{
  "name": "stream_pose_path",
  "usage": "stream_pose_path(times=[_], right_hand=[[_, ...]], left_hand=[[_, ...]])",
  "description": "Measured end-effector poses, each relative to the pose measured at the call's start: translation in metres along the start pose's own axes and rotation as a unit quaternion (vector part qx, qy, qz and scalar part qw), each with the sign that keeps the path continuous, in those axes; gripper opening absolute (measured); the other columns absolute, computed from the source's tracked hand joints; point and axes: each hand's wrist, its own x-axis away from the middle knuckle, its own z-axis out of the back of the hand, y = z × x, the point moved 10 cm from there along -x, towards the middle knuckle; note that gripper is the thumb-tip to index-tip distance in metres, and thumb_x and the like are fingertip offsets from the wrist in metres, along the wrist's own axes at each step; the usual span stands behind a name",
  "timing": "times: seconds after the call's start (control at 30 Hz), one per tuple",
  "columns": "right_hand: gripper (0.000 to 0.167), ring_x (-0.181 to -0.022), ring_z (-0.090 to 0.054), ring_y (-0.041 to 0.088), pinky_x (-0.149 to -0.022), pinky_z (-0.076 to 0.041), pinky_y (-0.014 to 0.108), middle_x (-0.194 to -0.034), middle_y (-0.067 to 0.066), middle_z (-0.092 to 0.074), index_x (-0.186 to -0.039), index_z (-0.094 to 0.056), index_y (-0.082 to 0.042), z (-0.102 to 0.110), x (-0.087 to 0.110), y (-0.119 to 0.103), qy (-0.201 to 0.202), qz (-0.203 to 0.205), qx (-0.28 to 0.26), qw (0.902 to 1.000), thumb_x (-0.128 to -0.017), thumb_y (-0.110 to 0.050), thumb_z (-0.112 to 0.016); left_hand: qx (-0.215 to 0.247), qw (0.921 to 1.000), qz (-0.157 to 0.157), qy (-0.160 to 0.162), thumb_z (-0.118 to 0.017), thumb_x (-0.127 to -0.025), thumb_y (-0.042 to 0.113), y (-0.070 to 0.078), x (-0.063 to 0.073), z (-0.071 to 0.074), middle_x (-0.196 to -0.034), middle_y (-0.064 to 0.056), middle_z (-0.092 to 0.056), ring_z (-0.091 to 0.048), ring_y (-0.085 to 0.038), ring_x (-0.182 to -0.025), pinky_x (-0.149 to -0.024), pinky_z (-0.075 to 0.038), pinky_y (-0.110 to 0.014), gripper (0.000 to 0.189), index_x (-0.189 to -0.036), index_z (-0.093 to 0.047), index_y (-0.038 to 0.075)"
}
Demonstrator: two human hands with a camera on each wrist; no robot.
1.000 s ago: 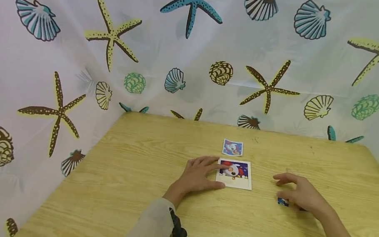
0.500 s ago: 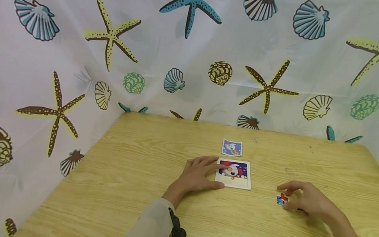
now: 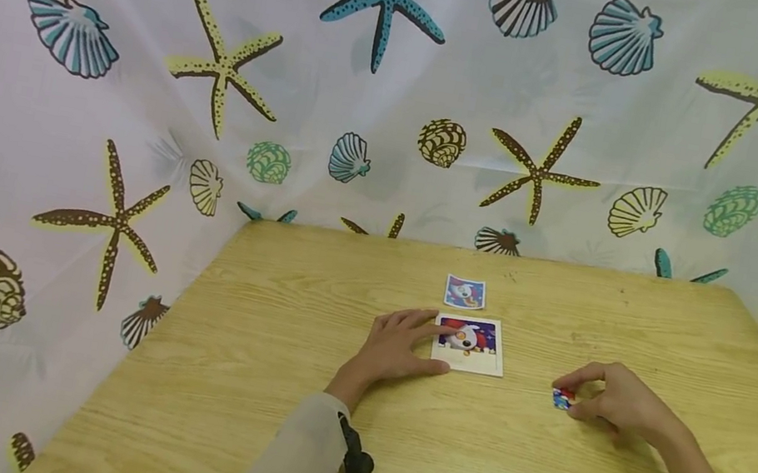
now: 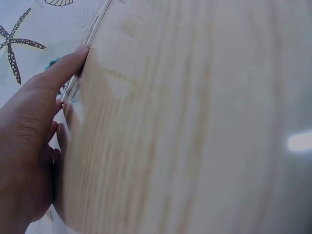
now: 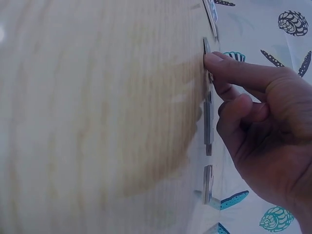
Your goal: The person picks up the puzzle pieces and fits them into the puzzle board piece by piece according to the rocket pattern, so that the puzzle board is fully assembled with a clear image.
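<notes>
A white-bordered jigsaw puzzle board (image 3: 478,363) lies on the table, its upper part filled with a picture of a white character in red on purple. My left hand (image 3: 397,349) rests against its left side, index finger on the picture and thumb along the lower edge; in the left wrist view that hand (image 4: 34,126) meets the board edge-on. To the right, my right hand (image 3: 612,402) pinches a small red and blue puzzle piece (image 3: 562,399) between thumb and index finger, at the table surface. The right wrist view shows more pieces (image 5: 208,122) beneath that hand.
Behind the board lies a small picture card (image 3: 464,293) showing the same character. The wooden table (image 3: 310,283) ends at a curtain (image 3: 384,119) printed with starfish and shells. Another flat piece (image 5: 208,184) lies near the right hand in the right wrist view.
My right hand has drawn back slightly to the right and its thumb and index finger have closed on a puzzle piece, which has turned a little. The left hand stays on the board.
</notes>
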Motion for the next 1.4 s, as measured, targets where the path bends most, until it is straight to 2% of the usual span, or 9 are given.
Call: stream_pose_path(times=[0.13, 0.23, 0.37, 0.47, 0.6, 0.7, 0.8, 1.03, 1.4], right_hand=[[0.034, -0.076, -0.056, 0.017, -0.053, -0.043, 0.027, -0.129, 0.021, -0.065, -0.124, -0.075, -0.003, 0.001, -0.003, -0.002, 0.009, 0.013, 0.022, 0.9996, -0.09, -0.005, -0.078], [0.034, -0.089, -0.059, 0.019, -0.055, -0.045, 0.027, -0.127, 0.02, -0.065, -0.123, -0.076, -0.004, 0.001, -0.005, -0.004, 0.018, 0.022, 0.023, 0.9993, -0.089, -0.006, -0.079], [0.035, -0.053, -0.05, 0.013, -0.043, -0.043, 0.029, -0.131, 0.024, -0.061, -0.126, -0.073, -0.002, 0.0, -0.006, -0.007, 0.018, 0.016, -0.013, 0.9996, -0.091, -0.002, -0.076], [0.036, -0.043, -0.039, 0.01, -0.04, -0.042, 0.03, -0.138, 0.029, -0.055, -0.128, -0.071, 0.0, -0.002, -0.007, -0.011, 0.013, 0.01, -0.035, 0.9993, -0.093, -0.001, -0.073], [0.035, -0.041, -0.037, 0.011, -0.04, -0.04, 0.03, -0.156, 0.035, -0.037, -0.129, -0.071, -0.001, -0.003, -0.011, -0.015, 0.014, 0.011, -0.043, 0.9989, -0.094, -0.002, -0.073], [0.035, -0.042, -0.044, 0.015, -0.04, -0.044, 0.032, -0.162, 0.037, -0.027, -0.129, -0.071, -0.001, -0.004, -0.014, -0.016, 0.019, 0.017, -0.038, 0.9989, -0.094, -0.002, -0.073], [0.035, -0.043, -0.051, 0.019, -0.04, -0.048, 0.035, -0.161, 0.038, -0.028, -0.129, -0.072, -0.001, -0.005, -0.017, -0.016, 0.024, 0.023, -0.037, 0.9988, -0.094, -0.003, -0.073], [0.035, -0.041, -0.049, 0.02, -0.041, -0.048, 0.034, -0.138, 0.026, -0.059, -0.129, -0.073, -0.004, -0.011, -0.029, -0.02, 0.041, 0.021, -0.039, 0.9982, -0.094, -0.007, -0.076], [0.029, -0.039, -0.052, 0.021, -0.042, -0.052, 0.04, -0.137, 0.026, -0.062, -0.125, -0.075, -0.004, -0.032, -0.051, -0.037, 0.041, 0.023, -0.033, 0.9984, -0.095, -0.004, -0.073]], left_hand=[[-0.001, 1.0, 0.003, -0.001, -0.065, -0.093, 0.067, -0.002, -0.001, -0.001, -0.17, 0.004, -0.03, -0.022, -0.027, -0.157, -0.119, -0.018, -0.057, 0.07, -0.155, -0.049, 0.039], [-0.003, 1.0, 0.003, 0.0, -0.064, -0.092, 0.068, -0.006, -0.004, -0.005, -0.17, 0.005, -0.029, -0.021, -0.027, -0.157, -0.119, -0.017, -0.057, 0.071, -0.155, -0.048, 0.04], [0.0, 1.0, -0.005, 0.002, -0.063, -0.093, 0.068, -0.007, -0.005, -0.007, -0.17, 0.004, -0.028, -0.021, -0.027, -0.157, -0.119, -0.017, -0.057, 0.07, -0.155, -0.048, 0.042], [0.001, 1.0, -0.009, 0.003, -0.064, -0.093, 0.067, -0.003, -0.003, -0.004, -0.17, 0.002, -0.029, -0.022, -0.028, -0.156, -0.119, -0.018, -0.057, 0.069, -0.155, -0.049, 0.041], [0.0, 1.0, -0.007, 0.006, -0.064, -0.093, 0.067, -0.003, -0.002, -0.004, -0.17, 0.002, -0.03, -0.023, -0.028, -0.156, -0.118, -0.019, -0.057, 0.07, -0.155, -0.049, 0.039], [0.0, 1.0, -0.004, 0.007, -0.064, -0.093, 0.067, -0.003, -0.002, -0.004, -0.169, 0.002, -0.031, -0.023, -0.028, -0.156, -0.118, -0.019, -0.057, 0.071, -0.155, -0.049, 0.039], [-0.001, 1.0, 0.0, 0.006, -0.064, -0.093, 0.068, -0.004, -0.002, -0.004, -0.169, 0.004, -0.03, -0.023, -0.027, -0.156, -0.119, -0.019, -0.056, 0.07, -0.156, -0.049, 0.04], [0.002, 0.9999, -0.006, 0.008, -0.064, -0.093, 0.067, -0.003, -0.001, -0.002, -0.169, 0.003, -0.031, -0.022, -0.027, -0.156, -0.119, -0.018, -0.057, 0.07, -0.155, -0.049, 0.04], [-0.004, 0.9999, -0.013, 0.007, -0.064, -0.093, 0.066, -0.001, 0.0, -0.001, -0.17, 0.003, -0.03, -0.023, -0.027, -0.156, -0.118, -0.019, -0.057, 0.068, -0.154, -0.05, 0.041]])
